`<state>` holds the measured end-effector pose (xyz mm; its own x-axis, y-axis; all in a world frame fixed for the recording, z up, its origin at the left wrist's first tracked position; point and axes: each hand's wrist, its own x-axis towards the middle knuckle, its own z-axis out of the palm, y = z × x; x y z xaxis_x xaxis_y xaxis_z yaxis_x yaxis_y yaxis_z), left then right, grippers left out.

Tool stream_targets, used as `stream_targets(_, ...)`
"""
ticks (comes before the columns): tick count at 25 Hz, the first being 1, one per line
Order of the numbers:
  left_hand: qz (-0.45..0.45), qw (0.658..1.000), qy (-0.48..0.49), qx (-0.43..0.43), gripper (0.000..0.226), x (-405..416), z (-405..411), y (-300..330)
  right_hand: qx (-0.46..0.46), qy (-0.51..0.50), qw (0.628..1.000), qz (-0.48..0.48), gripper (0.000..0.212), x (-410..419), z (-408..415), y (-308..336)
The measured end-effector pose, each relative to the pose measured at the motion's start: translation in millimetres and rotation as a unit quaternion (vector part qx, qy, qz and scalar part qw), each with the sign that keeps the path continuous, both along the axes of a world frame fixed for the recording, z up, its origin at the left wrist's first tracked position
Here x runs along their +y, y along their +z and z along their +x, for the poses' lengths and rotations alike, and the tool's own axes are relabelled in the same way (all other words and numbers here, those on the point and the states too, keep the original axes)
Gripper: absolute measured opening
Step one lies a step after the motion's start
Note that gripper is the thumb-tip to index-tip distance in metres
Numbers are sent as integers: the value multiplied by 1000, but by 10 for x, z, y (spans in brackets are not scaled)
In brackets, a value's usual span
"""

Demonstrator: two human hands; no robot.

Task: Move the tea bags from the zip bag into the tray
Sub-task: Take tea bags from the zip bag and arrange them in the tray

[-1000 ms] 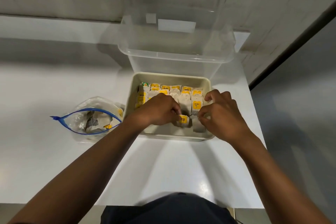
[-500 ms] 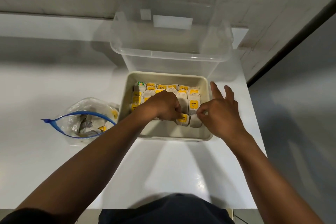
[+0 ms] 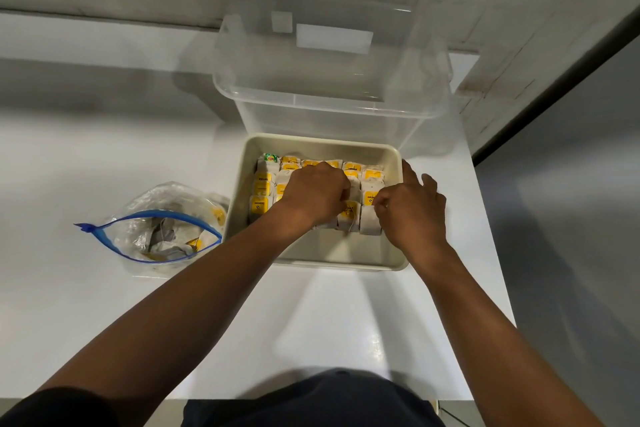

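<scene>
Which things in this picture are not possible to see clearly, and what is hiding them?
All in the head view:
- Tea bags under the left hand: its knuckles hide them and what its fingers hold.
- Fingertips of the right hand: curled at a tea bag; the grip is unclear.
- Zip bag: crinkled plastic blurs the count of bags inside.
- Tag print in the tray: mostly too small to read.
- Clear bin: its contents are uncertain through glare.

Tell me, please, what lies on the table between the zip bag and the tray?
Nothing. In the head view the zip bag lies just left of the tray, and only a narrow strip of bare white table separates them.
</scene>
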<state>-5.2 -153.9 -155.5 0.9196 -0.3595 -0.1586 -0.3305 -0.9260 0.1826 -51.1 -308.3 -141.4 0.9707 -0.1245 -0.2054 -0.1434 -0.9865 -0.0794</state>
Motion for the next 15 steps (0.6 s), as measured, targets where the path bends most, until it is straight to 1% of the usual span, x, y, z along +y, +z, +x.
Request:
stream_targets(5,-5,1000,1,-13,16,4,5,-48,-48,-22,998,-29,21,66,11,-80)
stream_targets(9,-2,1000,0,-16,13,-4,-6,-55,-51,-32,996,-64,21,71,27,-96)
stream_targets(12,6,1000,6,-23,17,-12,4,-66,-51,-35,996,-60,23,80,38,-105)
stream_targets(15,13,1000,9,-23,17,-33,6,-57,-51,-30,998,-34,24,65,30,-98)
